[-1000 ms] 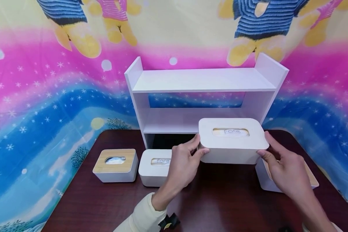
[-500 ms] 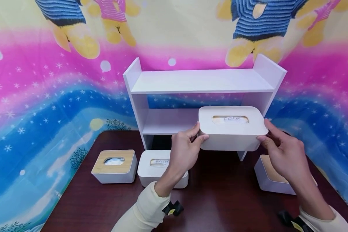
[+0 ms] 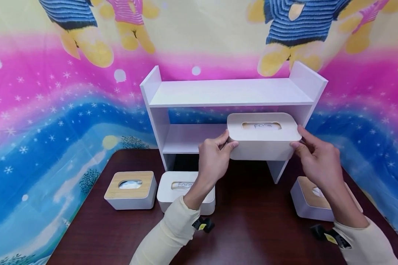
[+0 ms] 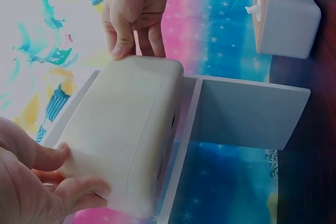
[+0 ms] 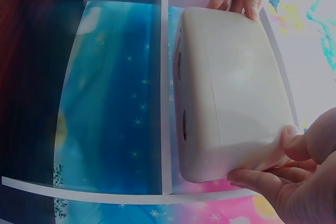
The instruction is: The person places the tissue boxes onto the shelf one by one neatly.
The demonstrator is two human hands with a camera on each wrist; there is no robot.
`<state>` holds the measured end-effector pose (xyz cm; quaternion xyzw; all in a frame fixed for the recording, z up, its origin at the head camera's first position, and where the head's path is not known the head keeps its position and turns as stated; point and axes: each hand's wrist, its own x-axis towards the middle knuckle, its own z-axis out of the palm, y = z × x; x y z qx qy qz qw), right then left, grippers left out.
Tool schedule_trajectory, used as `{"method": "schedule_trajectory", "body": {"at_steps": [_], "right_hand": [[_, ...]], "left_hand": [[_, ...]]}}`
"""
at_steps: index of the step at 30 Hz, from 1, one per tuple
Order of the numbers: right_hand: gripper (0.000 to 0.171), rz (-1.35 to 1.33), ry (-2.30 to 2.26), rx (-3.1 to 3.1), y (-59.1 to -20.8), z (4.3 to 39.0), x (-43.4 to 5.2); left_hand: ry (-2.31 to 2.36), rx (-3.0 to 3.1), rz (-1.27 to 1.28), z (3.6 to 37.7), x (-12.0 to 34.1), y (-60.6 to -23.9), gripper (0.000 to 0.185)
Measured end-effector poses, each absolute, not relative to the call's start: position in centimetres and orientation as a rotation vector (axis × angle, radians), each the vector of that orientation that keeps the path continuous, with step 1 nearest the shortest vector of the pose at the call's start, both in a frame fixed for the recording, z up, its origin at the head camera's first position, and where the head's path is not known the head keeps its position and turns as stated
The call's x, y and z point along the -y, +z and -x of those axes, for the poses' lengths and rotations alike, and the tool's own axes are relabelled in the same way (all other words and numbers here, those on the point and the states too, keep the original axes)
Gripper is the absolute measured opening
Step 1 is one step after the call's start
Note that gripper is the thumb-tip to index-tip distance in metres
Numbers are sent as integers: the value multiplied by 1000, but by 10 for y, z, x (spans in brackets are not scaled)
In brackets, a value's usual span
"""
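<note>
A white tissue box with "Face" written in its top slot is held between both hands at the right part of the middle shelf. My left hand grips its left end, thumb on the front. At the other end my right hand grips the right corner the same way. In the left wrist view the tissue box shows its long front side, close in front of the white shelf unit. The right wrist view shows the tissue box beside the edge of the middle shelf board.
On the dark wood table stand a wood-topped tissue box at left, a second white "Face" tissue box partly behind my left arm, and another wood-topped tissue box behind my right forearm. A printed cloth hangs behind.
Both hands have raised the white tissue box and moved it away from me, from in front of the shelf unit up to the middle shelf. The boxes on the table have stayed put.
</note>
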<state>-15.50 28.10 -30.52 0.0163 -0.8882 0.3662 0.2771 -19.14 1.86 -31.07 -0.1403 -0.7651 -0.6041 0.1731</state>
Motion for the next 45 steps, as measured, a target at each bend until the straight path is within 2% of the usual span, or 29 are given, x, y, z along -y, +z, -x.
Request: {"method": "schedule_trajectory", "body": {"at_steps": [20,37,41,45], "right_hand": [[53,-47,1002,2368,-313,181,-275],[54,-42,970,2430,-312,185,-269],[61,-52,984,2488,-309,181,-267],[76,-68,1034,2522,-307,167,-265]], "left_hand": [[-1695,2194,276,214,-28,-312,43],[-1633,2243,261,220,-27,-312,43],[-1646,2268,315,219,-22,-311,46],[-1689,2306,415,213,-11,-313,55]]}}
